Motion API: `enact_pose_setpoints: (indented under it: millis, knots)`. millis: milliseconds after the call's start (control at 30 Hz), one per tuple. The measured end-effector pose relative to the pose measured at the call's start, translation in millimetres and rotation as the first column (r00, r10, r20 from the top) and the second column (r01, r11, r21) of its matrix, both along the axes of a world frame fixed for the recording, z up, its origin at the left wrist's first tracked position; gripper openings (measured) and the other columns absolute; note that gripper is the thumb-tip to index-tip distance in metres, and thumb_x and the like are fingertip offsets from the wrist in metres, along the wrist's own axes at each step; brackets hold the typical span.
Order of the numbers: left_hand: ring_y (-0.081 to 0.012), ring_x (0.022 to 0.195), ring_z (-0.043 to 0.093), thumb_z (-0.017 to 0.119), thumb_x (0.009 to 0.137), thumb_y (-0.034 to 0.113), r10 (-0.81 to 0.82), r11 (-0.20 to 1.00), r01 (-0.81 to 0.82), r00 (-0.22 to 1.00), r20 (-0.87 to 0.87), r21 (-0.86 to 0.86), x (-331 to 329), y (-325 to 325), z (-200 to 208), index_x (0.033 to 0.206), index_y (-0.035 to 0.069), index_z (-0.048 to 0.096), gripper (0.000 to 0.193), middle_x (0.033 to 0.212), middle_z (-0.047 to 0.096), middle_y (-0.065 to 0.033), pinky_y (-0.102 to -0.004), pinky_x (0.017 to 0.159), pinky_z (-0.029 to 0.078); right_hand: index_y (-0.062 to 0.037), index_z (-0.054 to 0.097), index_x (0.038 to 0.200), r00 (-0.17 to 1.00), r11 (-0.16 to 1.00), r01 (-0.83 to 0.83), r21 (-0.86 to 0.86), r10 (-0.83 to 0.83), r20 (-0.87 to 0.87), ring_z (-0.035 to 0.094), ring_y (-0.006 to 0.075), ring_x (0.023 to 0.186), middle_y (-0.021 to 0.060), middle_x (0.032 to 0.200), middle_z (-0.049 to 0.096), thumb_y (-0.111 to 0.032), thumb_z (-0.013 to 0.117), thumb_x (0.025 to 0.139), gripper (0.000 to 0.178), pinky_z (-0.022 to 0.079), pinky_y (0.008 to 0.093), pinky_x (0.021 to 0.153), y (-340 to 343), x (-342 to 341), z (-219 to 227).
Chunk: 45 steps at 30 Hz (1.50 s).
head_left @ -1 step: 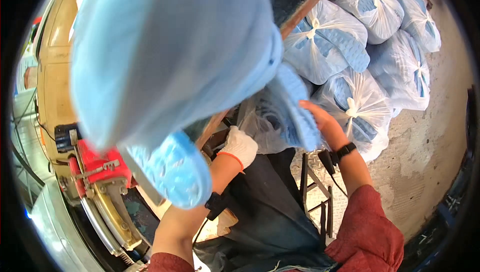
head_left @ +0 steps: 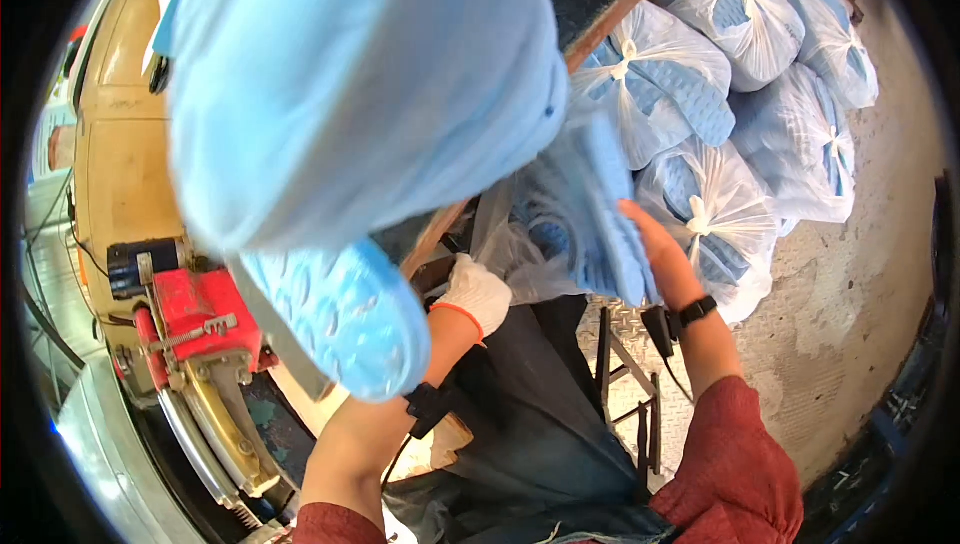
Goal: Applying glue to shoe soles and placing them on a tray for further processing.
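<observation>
In a white glove with an orange cuff, my left hand [head_left: 478, 294] is closed on the edge of a clear plastic bag [head_left: 515, 256]. Bare and closed around their right side, my right hand [head_left: 660, 256] grips ridged blue foam slippers [head_left: 607, 209] at the bag's mouth; some of its fingers are behind them. A large, blurred blue shape [head_left: 370, 94] close to the camera covers the upper left and hides part of the bag. Below it, a blue slipper sole [head_left: 345, 319] with a bumpy face overlaps my left forearm.
Several tied white bags [head_left: 705, 214] of blue slippers are piled on the floor at the right. At the left stands a machine with a red housing [head_left: 205, 309], beside a yellowish table [head_left: 125, 164]. A black metal frame [head_left: 630, 384] stands below my right hand.
My right hand and the ridged slippers have moved slightly to the right. The big blue shape has shifted right, and the bumpy sole a little up. My left hand has barely moved.
</observation>
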<state>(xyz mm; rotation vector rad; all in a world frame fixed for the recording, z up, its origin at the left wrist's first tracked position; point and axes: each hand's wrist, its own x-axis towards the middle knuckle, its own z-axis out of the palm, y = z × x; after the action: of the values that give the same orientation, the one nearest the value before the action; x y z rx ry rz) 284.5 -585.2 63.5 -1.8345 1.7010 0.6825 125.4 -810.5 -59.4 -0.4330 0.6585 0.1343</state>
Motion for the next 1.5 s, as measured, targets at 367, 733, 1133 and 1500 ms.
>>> enact_pose_setpoints:
  millis: [367, 733, 1133, 1500]
  knots:
    - [-0.0298, 0.138, 0.03, 0.052, 0.094, 0.031, 0.134, 0.162, -0.868, -0.452, -0.882, 0.469, -104, 66, 152, 0.148, 0.0, 0.01, 0.075, 0.148, 0.029, -0.0225, -0.0394, 0.112, 0.026, -0.0004, 0.043, 0.134, 0.984, 0.984, -0.004, -0.178, -0.027, -0.174, 0.061, 0.0211, 0.102, 0.0122, 0.12, 0.059, -0.038, 0.063, 0.086, 0.064, 0.051, 0.0368, 0.088, 103, -134, 196]
    - [-0.0286, 0.125, 0.045, 0.039, 0.095, 0.06, -0.06, -0.64, -0.666, -0.455, -0.888, 0.384, -110, 298, 150, 0.143, 0.001, 0.031, 0.077, 0.14, 0.043, -0.0148, -0.0396, 0.107, 0.036, 0.0062, 0.047, 0.13, 0.444, 0.443, -0.41, -0.797, 0.86, 0.25, 0.058, 0.0338, 0.111, 0.0256, 0.123, 0.055, -0.045, 0.063, 0.085, 0.07, 0.047, 0.0397, 0.093, 313, 61, 235]
    - [-0.0432, 0.138, 0.021, 0.069, 0.078, 0.026, 0.932, 0.362, -0.744, 0.296, 0.21, -0.562, -88, 233, 153, 0.139, 0.007, 0.041, 0.07, 0.15, 0.024, -0.0229, -0.0473, 0.11, 0.026, -0.0015, 0.068, 0.092, 0.861, 0.664, -0.023, -0.748, 0.393, 0.322, 0.064, 0.0171, 0.077, 0.0065, 0.085, 0.068, -0.021, 0.055, 0.091, 0.023, 0.05, 0.0296, 0.073, 138, 70, 129]
    - [-0.0467, 0.135, 0.023, 0.067, 0.082, 0.036, 0.878, 0.472, -0.716, 0.432, 0.205, -0.514, -86, 219, 139, 0.141, 0.005, 0.039, 0.073, 0.148, 0.026, -0.027, -0.0538, 0.11, 0.021, -0.0008, 0.056, 0.1, 0.553, 0.597, 0.799, 0.067, -0.688, -0.47, 0.062, 0.0245, 0.086, 0.0093, 0.093, 0.061, -0.011, 0.068, 0.083, 0.024, 0.055, 0.0287, 0.068, 153, 62, -333]
